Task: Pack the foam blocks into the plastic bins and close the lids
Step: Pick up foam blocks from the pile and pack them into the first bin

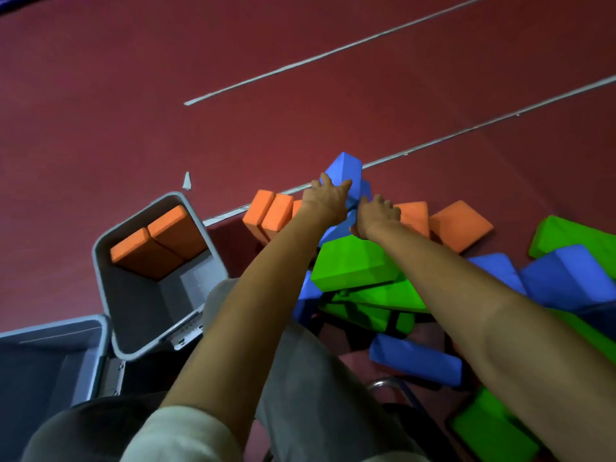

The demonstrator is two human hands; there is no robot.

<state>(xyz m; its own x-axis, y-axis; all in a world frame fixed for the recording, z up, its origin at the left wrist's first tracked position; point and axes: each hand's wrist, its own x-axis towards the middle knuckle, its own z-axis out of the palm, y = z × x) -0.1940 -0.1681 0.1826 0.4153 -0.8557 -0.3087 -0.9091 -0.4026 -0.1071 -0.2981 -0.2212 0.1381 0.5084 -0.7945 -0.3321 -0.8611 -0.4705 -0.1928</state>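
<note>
A heap of orange, green and blue foam blocks lies on the red floor ahead of me. My left hand (328, 200) is wrapped around a blue block (345, 168) that stands tilted at the far top of the heap. My right hand (376, 216) rests just beside it, fingers curled onto blue blocks below; what it grips is hidden. A large green block (353, 263) sits under both forearms. An open grey bin (103, 261) at the left holds two orange blocks (158, 243) standing against its far wall.
A second grey bin (50, 331) sits at the lower left, its inside dark. Loose orange blocks (460, 225) lie at the back, green ones (493, 431) and blue ones (416, 360) to the right. White lines (333, 51) cross the floor. My knees fill the bottom.
</note>
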